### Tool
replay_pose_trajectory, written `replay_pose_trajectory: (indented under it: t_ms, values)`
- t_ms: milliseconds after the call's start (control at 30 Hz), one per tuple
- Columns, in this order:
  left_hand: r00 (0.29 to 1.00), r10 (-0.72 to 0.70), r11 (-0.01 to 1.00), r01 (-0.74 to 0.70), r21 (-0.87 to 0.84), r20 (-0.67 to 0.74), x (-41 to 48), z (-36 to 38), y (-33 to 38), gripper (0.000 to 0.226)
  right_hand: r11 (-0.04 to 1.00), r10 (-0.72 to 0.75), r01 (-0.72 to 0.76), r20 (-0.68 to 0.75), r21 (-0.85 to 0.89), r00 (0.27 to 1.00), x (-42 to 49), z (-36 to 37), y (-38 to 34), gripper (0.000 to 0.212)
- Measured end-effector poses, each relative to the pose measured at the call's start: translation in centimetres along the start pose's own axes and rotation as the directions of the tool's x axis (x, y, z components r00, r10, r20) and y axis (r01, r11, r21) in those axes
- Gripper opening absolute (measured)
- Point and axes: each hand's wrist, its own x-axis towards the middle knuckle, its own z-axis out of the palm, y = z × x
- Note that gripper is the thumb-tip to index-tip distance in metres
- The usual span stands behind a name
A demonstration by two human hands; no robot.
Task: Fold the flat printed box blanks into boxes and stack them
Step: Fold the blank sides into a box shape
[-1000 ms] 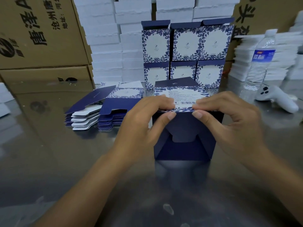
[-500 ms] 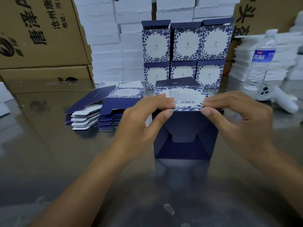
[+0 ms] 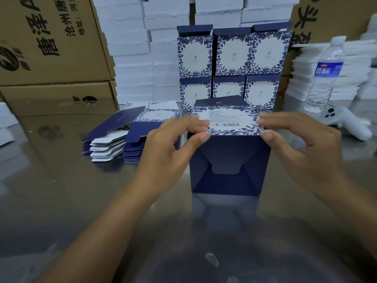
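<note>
- One half-made box (image 3: 226,160) lies on the surface (image 3: 61,201), dark bottom flaps facing the camera.
- It sits between the left grip (image 3: 169,146) and right grip (image 3: 302,148); each pinches an upper corner, thumb below, fingers on top.
- Six folded boxes (image 3: 230,58) stand behind, two rows of three.
- Two piles of flat blanks (image 3: 114,139) lie left.

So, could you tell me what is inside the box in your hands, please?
Inside the box only its navy flaps show, folded shut at the far end; no contents. The left hand and right hand cover the upper corners.
</note>
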Motion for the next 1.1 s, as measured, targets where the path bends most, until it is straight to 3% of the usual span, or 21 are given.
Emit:
replay_pose_trajectory:
  t_ms: [367,567,667,767,900,1100]
  values:
    - [0.993,-0.114,0.99,0.114,-0.081,0.006,0.3,-0.7,-0.6,0.016,0.995,0.097,-0.097,0.018,-0.003,0.995,-0.3,0.3,0.7,0.023]
    - [0.99,-0.138,0.984,0.135,-0.12,-0.017,0.1,-0.3,-0.7,0.011,0.97,0.209,-0.219,0.093,0.108,0.973,-0.6,0.5,0.5,0.024]
    - [0.981,-0.192,0.967,0.183,-0.176,-0.034,-0.4,0.4,-1.0,0.012,0.928,0.296,-0.348,0.305,0.134,0.905,-1.3,1.1,0.0,0.051]
    - [0.958,-0.28,0.938,0.288,-0.192,0.069,-1.1,1.1,-1.2,0.044,0.924,0.297,-0.367,0.405,0.107,0.865,-1.9,1.7,-0.3,0.071]
    - [0.944,-0.286,0.93,0.315,-0.188,0.164,-1.5,1.8,-1.8,0.064,0.918,0.328,-0.386,0.375,0.089,0.867,-1.7,1.8,-0.5,0.07]
    - [0.977,-0.213,0.975,0.214,0.054,-0.026,-1.8,2.4,-1.2,0.054,0.927,0.33,-0.364,0.266,0.088,0.905,-1.7,1.9,-1.6,0.058]
